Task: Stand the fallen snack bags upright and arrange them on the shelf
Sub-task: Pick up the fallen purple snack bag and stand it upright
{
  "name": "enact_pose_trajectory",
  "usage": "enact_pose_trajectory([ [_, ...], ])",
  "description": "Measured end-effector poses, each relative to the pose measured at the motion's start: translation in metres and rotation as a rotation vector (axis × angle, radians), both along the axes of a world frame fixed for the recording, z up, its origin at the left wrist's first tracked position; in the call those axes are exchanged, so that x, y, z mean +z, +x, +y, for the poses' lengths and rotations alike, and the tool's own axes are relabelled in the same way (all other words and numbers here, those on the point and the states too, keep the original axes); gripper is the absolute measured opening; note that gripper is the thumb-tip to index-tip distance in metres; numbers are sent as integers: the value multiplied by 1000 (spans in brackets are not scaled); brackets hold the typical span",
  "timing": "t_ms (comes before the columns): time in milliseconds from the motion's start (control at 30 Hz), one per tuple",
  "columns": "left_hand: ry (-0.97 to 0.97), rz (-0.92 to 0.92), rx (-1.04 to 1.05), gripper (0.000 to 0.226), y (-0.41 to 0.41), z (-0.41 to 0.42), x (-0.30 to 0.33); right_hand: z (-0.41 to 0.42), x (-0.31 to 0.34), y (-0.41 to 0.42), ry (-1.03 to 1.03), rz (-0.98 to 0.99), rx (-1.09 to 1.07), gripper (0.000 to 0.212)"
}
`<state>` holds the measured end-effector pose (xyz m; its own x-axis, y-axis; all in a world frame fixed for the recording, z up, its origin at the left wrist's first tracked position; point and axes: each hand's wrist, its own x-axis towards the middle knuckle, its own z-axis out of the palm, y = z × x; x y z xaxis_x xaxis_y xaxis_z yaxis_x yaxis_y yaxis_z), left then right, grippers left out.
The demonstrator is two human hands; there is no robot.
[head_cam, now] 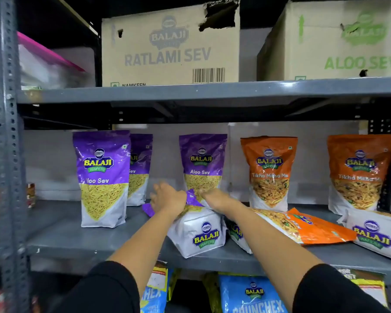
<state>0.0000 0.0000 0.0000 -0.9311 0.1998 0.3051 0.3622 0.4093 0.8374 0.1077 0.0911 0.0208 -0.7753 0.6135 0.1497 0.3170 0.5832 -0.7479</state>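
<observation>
A fallen purple Aloo Sev bag (196, 231) lies on the grey shelf (77, 242), its white base toward me. My left hand (167, 197) and my right hand (215, 196) both grip its purple top end. Upright purple bags stand at the left front (102, 177), behind that one (140, 168) and behind my hands (202, 161). Two orange Tikha Mitha Mix bags (269, 172) (359, 172) stand at the back right. An orange bag (303, 227) lies flat to the right. Another fallen bag (377, 236) lies at the far right. A further bag (237, 233) is partly hidden under my right forearm.
Cardboard cartons marked Ratlami Sev (169, 46) and Aloo Sev (339, 41) sit on the shelf above. Blue Crunchex bags (253, 294) fill the shelf below. A perforated steel upright (7, 132) stands at the left.
</observation>
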Motion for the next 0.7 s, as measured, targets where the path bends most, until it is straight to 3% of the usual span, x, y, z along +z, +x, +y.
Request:
enact_pose_trajectory([
  [33,-9,-90,38,75,-10,-2,-10,1,-3,-1,-13,-83,19,46],
  [133,211,-306,84,66,-28,-15,-38,8,-11,-4,27,-171,13,27],
  [233,486,-453,86,38,-30,-28,-52,7,-11,-12,-54,-177,-40,33],
  [400,813,-659,-45,31,-54,-40,-56,9,-20,-23,-110,-111,-93,27],
  [500,911,-719,-139,43,-96,-34,-76,12,-27,-28,-215,35,-130,22],
  [567,961,-719,-137,35,-88,-41,-63,12,-25,-29,-413,265,-139,21],
  [700,1094,-555,-210,29,-39,-62,-6,10,-13,-16,-610,580,-21,27],
])
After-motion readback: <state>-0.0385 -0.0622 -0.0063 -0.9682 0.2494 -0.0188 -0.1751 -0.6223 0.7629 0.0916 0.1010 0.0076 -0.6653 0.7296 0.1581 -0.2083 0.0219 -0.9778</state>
